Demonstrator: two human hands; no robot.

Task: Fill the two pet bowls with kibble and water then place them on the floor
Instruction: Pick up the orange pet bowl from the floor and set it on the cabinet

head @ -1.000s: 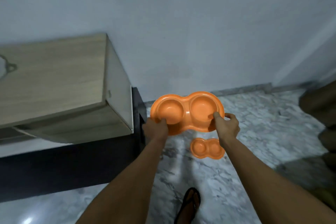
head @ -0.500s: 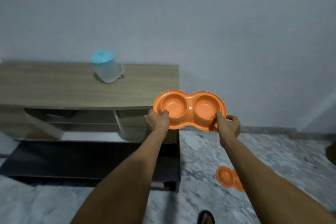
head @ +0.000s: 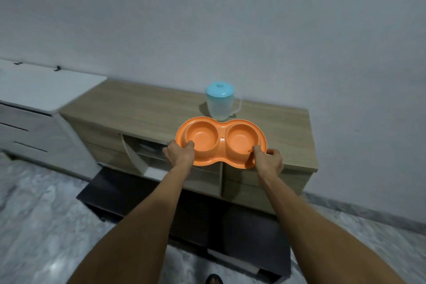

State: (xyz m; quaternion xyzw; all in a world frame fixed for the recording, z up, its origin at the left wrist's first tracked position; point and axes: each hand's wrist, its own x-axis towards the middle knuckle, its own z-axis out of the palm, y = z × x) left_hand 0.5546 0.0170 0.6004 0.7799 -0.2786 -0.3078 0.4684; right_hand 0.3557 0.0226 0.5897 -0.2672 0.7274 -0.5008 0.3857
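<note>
An orange double pet bowl (head: 220, 140) with two empty round wells is held level in the air, over the front of a wooden cabinet (head: 143, 110). My left hand (head: 179, 153) grips its left rim, thumb inside the left well. My right hand (head: 268, 160) grips the right rim, thumb in the right well. Just behind the bowl, a clear plastic jug with a light blue lid (head: 220, 101) stands on the cabinet top.
A white drawer unit (head: 39, 108) stands left of the cabinet. A dark low shelf (head: 129, 191) juts out under the cabinet toward me. The floor (head: 41, 226) is grey marble. My sandal tip (head: 214, 280) shows at the bottom edge.
My view has swung left and up toward the cabinet. Both hands carried the bowl from over the floor to over the cabinet front. The second orange bowl on the floor has left the view.
</note>
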